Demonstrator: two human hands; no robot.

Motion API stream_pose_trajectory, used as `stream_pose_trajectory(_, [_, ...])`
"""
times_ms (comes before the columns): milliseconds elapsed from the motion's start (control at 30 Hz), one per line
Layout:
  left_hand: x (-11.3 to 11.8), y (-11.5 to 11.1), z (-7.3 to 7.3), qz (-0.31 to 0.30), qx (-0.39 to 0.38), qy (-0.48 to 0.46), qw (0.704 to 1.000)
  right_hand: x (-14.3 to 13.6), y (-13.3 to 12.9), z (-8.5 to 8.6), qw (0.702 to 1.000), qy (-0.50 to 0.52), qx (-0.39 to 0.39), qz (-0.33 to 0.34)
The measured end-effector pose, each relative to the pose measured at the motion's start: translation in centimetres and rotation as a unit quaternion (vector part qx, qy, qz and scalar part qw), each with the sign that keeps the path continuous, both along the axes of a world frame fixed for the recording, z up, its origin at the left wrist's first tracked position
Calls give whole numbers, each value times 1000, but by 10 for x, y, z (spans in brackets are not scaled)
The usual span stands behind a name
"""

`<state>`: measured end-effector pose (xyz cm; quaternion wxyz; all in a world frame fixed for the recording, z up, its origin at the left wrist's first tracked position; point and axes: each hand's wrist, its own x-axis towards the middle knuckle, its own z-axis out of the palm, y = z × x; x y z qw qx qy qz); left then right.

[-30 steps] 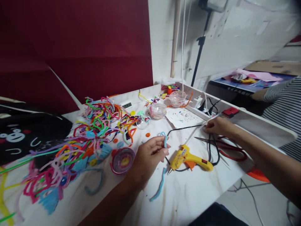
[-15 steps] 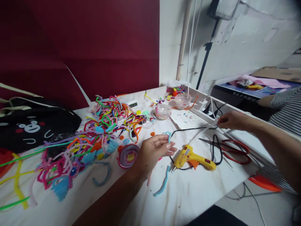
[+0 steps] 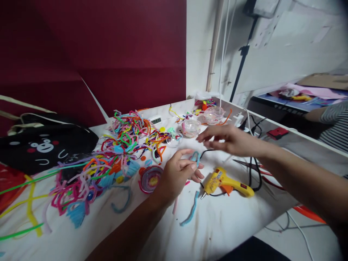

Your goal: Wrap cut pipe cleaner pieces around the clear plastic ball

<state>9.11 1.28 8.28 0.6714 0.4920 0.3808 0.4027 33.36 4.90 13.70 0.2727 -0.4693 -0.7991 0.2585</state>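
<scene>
My left hand (image 3: 178, 174) rests on the white table (image 3: 217, 224) and pinches a bent light-blue pipe cleaner (image 3: 195, 158) between thumb and fingers. My right hand (image 3: 228, 139) hovers above the table just beyond it, fingers spread and holding nothing, blurred by motion. A yellow glue gun (image 3: 227, 180) lies right of my left hand with its black cord (image 3: 254, 174) looping behind. A coiled pink and purple disc (image 3: 150, 178) sits by my left wrist. A loose blue pipe cleaner piece (image 3: 190, 210) lies near the front.
A big tangle of coloured pipe cleaners (image 3: 108, 159) covers the table's left half. Clear plastic bowls (image 3: 191, 127) stand at the back. Red-handled scissors (image 3: 265, 174) lie right of the glue gun. A black bear-face bag (image 3: 43, 145) sits far left. Another person's striped sleeve (image 3: 334, 123) is at the right.
My right hand left the table's right edge, let go of the thin white stick and swung left over the table toward my left hand. My left hand kept the blue pipe cleaner.
</scene>
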Motion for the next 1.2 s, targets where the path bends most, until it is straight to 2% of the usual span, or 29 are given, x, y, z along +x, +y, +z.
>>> stream_pose_trajectory(33, [-2,1,2,1,10,5,1000,-13,-7,0,997,17,12,69])
stream_pose_trajectory(100, [-5,3,5,9,30,14,999,-32,-13,-3,991,19,23,129])
stream_pose_trajectory(200, [-13,7,10,28,52,26,998,-44,-7,-11,987,-18,61,145])
stream_pose_trajectory(333, [-28,17,18,42,88,73,993,-51,13,-12,966,-31,178,184])
stream_pose_trajectory(400, [-37,23,24,52,141,116,982,-58,20,-5,961,-39,203,182])
stream_pose_trajectory(500, [-50,29,31,74,220,160,959,-72,26,10,969,-52,191,146])
stream_pose_trajectory(633, [-61,30,36,125,271,186,936,-90,24,26,970,-82,186,137])
stream_pose_trajectory(733, [-63,27,41,132,285,246,917,-99,23,31,968,-133,172,124])
stream_pose_trajectory(900, [-64,22,50,170,345,355,852,-102,29,29,968,-147,157,126])
stream_pose_trajectory(967, [-65,23,51,150,338,359,857,-98,34,23,966,-121,168,154])
stream_pose_trajectory(1033, [-68,25,50,126,312,342,878,-93,38,17,965,-80,174,180])
stream_pose_trajectory(1200, [-73,32,44,102,274,290,911,-87,43,-2,966,32,166,197])
